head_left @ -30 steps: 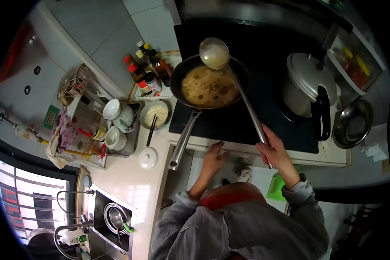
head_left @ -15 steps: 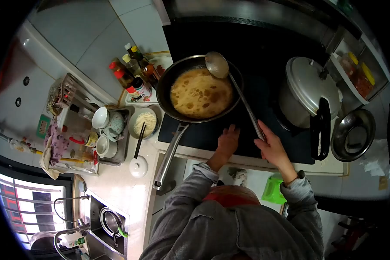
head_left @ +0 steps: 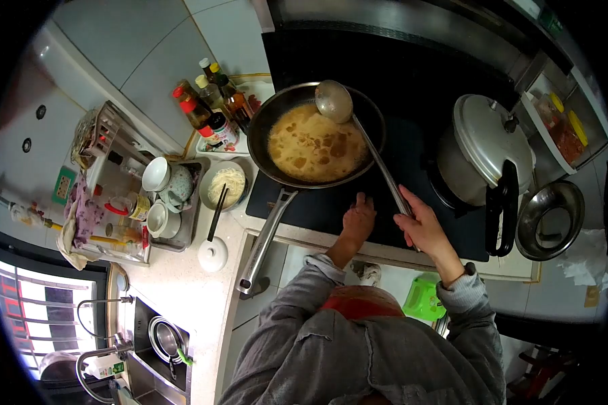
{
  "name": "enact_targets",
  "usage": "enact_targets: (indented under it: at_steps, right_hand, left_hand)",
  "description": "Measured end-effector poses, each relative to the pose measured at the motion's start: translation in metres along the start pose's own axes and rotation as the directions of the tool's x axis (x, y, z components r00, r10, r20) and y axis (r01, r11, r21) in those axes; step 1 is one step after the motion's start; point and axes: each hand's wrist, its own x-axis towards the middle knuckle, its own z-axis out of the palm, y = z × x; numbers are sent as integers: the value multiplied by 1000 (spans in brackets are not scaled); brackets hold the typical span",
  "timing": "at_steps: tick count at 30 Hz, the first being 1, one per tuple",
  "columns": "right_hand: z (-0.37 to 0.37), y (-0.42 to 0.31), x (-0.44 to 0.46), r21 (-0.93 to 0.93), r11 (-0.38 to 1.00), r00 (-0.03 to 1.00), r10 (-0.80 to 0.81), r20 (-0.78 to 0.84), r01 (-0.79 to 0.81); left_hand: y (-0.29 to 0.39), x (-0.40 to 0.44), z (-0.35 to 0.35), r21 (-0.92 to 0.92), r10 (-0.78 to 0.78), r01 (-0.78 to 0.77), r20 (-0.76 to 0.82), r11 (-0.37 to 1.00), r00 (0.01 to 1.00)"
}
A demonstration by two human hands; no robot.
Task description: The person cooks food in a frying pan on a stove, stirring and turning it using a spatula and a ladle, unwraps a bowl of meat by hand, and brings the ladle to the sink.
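Note:
My right hand (head_left: 425, 226) is closed around the handle of a metal ladle (head_left: 377, 150). Its bowl hangs over the far side of a dark frying pan (head_left: 377, 111), hollow side hidden from me. Brown, foamy, bubbling liquid (head_left: 314, 145) fills the pan's bottom. The pan's long steel handle (head_left: 267, 236) points toward me on the left, untouched. My left hand (head_left: 359, 219) rests over the front of the black cooktop (head_left: 398, 169), just below the pan and apart from it. Its fingers are loosely extended, with nothing seen in them.
A pressure cooker (head_left: 476, 158) stands right of the pan, with a steel bowl (head_left: 550, 219) beyond. On the left are sauce bottles (head_left: 192, 111), a bowl of pale shreds (head_left: 226, 185) with chopsticks (head_left: 216, 216), a white lid (head_left: 213, 254) and a dish tray (head_left: 192, 223). The sink (head_left: 142, 347) lies lower left.
The view has shifted slightly. The ladle remains over the pan's far side in my right hand. My left hand stays near the cooktop's front, its fingers slightly closer together.

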Motion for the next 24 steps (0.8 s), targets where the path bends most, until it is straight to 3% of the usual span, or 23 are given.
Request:
enact_targets:
  at_steps: [24]
  right_hand:
    - [0,-12,8,272,956,990,80,118,-109]
  left_hand:
    - [0,2,0,-110,-107,110,33,988,994]
